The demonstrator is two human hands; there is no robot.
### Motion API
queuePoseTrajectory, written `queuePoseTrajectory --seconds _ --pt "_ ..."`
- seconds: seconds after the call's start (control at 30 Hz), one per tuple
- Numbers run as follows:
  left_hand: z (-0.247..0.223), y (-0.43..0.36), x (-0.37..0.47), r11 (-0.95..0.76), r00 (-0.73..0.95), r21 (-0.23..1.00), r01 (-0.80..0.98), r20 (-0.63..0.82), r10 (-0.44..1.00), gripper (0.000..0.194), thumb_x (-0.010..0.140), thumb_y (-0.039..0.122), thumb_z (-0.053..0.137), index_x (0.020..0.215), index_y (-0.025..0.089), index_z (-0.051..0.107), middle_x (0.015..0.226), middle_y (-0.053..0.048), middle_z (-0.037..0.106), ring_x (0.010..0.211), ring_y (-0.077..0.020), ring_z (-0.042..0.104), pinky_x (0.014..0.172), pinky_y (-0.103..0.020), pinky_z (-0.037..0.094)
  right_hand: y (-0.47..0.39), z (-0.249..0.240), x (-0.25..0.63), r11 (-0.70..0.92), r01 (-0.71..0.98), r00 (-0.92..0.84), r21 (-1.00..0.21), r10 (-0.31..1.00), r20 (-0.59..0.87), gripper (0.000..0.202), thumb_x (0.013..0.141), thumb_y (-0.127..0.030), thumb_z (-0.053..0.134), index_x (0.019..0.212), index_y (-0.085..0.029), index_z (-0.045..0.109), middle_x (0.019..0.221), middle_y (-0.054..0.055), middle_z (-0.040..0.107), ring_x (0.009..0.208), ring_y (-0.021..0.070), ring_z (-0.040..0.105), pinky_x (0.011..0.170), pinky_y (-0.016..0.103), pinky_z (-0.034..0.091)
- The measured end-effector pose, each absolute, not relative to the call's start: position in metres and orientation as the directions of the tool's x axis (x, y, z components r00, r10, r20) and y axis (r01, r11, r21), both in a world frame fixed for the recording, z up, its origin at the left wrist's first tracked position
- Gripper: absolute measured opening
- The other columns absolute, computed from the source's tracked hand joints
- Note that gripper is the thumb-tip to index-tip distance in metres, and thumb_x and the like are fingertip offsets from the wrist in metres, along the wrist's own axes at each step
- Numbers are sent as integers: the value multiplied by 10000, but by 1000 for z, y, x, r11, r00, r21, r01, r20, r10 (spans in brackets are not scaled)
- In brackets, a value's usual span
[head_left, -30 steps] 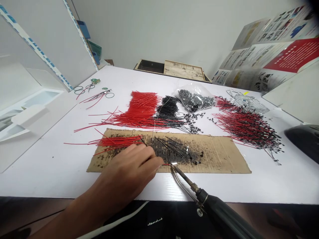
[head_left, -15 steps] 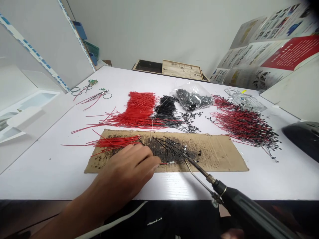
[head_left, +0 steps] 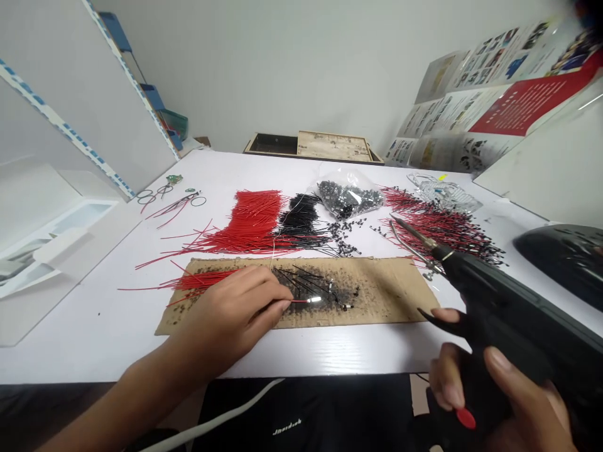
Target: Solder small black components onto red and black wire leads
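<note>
My left hand (head_left: 245,307) pinches a red wire (head_left: 298,301) between thumb and fingertips, over the scorched cardboard strip (head_left: 396,295). A shiny metal piece (head_left: 314,300) sits at the wire's right end. Wrapped round the grip of a black soldering gun (head_left: 499,301) is my right hand (head_left: 499,389). Its tip and thin feed tube point up and left, apart from the wire. Loose red wires (head_left: 207,279) lie on the strip left of my left hand. Black wires (head_left: 301,276) and small metal ends (head_left: 347,307) lie to its right.
Behind the strip lie piles of red wires (head_left: 254,216) and black wires (head_left: 301,216). Beyond is a plastic bag (head_left: 348,194) of small black parts. Red wires with black ends (head_left: 452,229) are heaped at the right, near a dark rounded object (head_left: 560,254). A white cable crosses my lap.
The soldering gun has moved up and right, away from the black wires, and my right hand has come into view. My left hand still holds the red wire, its metal end now more exposed.
</note>
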State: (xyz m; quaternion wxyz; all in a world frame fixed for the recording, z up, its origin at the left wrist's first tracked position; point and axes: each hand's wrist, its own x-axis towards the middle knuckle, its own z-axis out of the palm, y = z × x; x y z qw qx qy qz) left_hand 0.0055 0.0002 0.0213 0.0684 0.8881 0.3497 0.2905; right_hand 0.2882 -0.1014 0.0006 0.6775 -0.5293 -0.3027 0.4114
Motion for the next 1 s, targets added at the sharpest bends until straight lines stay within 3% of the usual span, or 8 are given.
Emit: queuePoseTrajectory --seconds 0.17,0.3,0.4,0.5,0.53,0.67,0.83,1.0 --pt "37 19 19 -743 606 366 560 431 669 170 1065 215 568 1033 217 735 988 -2 701 919 -122 649 820 -244 497 -68 5 300 215 -243 602 -946 798 27 415 886 -478 698 1116 -135 738 490 -13 542 444 146 461 408 237 360" --pt "45 45 45 -748 659 409 522 364 659 159 1057 232 594 1038 217 752 1017 -10 701 942 -126 652 821 -247 493 -56 -3 313 320 -286 665 -903 745 53 476 746 -476 814 1035 -103 760 691 35 684 428 124 489 376 258 397" --pt "47 71 79 -770 702 426 475 344 624 125 1023 210 632 1007 183 753 1015 -32 708 944 -150 652 842 -282 492 -57 -7 318 357 -330 684 -874 728 39 468 757 -470 804 1016 -80 794 713 48 694 439 99 483 387 236 408" --pt "39 101 120 -785 750 445 430 307 585 128 1005 184 641 973 160 763 994 -46 747 935 -164 667 895 -325 510 -60 -9 316 443 -320 729 -837 680 82 347 813 -402 755 979 -100 798 1043 114 766 476 65 503 404 232 436" --pt "36 111 135 -788 759 447 424 299 578 130 998 167 639 973 153 765 999 -53 757 938 -167 674 907 -334 518 -60 -10 315 472 -309 739 -826 665 103 304 834 -371 732 969 -106 795 1048 109 765 480 64 508 411 232 443" --pt "24 144 190 -796 786 438 418 265 559 142 986 141 637 970 123 777 1017 -99 784 945 -198 692 925 -378 543 -60 -9 310 525 -282 746 -803 646 161 236 890 -300 651 977 -124 780 611 6 620 452 112 509 438 240 457" --pt "31 156 205 -829 819 411 380 266 508 221 1024 175 623 1211 120 726 1283 -139 744 1166 -218 671 1064 -389 519 -60 -7 309 532 -262 767 -805 621 161 237 852 -288 639 953 -114 765 1156 116 750 461 80 528 407 278 444" --pt "48 128 122 -856 874 388 343 203 442 180 1040 231 599 1126 177 747 1129 -76 769 1009 -171 694 956 -336 537 -61 -9 310 495 -295 750 -817 650 122 256 856 -330 683 939 -109 783 666 23 644 455 112 498 420 259 451"
